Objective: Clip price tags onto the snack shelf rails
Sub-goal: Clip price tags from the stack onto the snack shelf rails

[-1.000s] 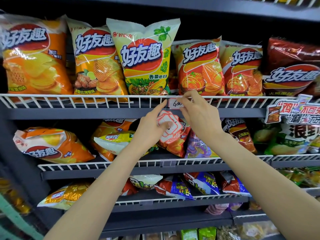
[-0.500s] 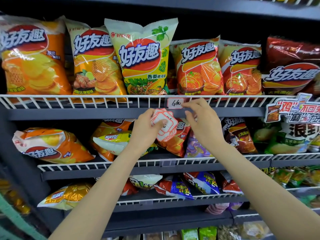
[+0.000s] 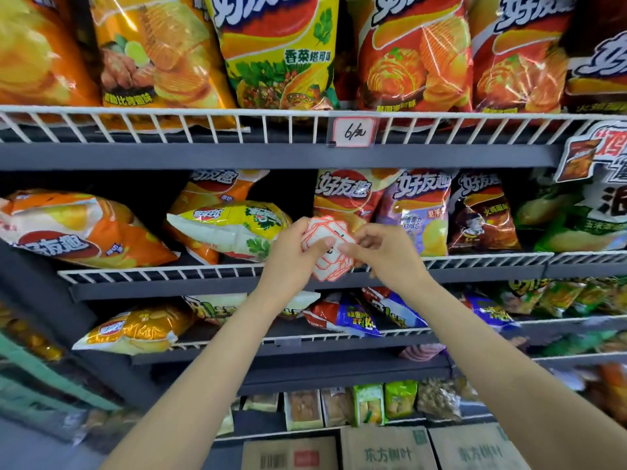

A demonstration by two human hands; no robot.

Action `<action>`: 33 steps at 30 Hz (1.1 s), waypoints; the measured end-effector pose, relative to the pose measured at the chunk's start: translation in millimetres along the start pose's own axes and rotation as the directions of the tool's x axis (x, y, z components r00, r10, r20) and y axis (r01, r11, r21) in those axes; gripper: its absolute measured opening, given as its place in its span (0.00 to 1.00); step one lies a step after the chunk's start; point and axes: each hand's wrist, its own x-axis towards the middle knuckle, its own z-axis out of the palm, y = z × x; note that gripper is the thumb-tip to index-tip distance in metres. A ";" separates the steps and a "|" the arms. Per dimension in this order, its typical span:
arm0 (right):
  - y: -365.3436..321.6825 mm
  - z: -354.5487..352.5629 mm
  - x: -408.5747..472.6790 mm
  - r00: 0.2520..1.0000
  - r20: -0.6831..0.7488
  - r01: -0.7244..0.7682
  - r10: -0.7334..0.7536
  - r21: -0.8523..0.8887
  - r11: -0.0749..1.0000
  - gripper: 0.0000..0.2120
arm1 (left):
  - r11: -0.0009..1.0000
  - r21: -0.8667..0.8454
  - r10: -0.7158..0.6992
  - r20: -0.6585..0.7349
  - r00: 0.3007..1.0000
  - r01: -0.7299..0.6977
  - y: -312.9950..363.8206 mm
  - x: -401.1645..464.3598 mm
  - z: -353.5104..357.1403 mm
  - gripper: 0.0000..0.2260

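Both hands meet at a stack of tags in front of the middle shelf.
One price tag hangs on the top shelf rail, below the upright chip bags. Lower and nearer, the left hand holds the stack of price tags, with the right hand touching it from the right. Cardboard boxes sit at the bottom, under the lowest shelf.
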 end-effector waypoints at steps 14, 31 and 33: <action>43.2 6.8 -10.9 0.984 0.072 -0.172 0.166 0.081 0.982 0.09 | 0.996 -0.049 -0.077 0.003 0.997 0.077 -42.4 -15.4 35.7 0.03; 81.6 17.3 -0.2 0.986 -0.151 -0.094 0.070 -0.161 0.982 0.05 | 0.956 0.037 -0.291 0.018 0.956 0.291 -79.6 -23.3 49.2 0.13; 80.1 17.6 3.2 0.989 -0.149 -0.027 -0.008 -0.229 0.973 0.06 | 0.956 0.035 -0.292 -0.001 0.957 0.291 -78.2 -22.1 51.1 0.13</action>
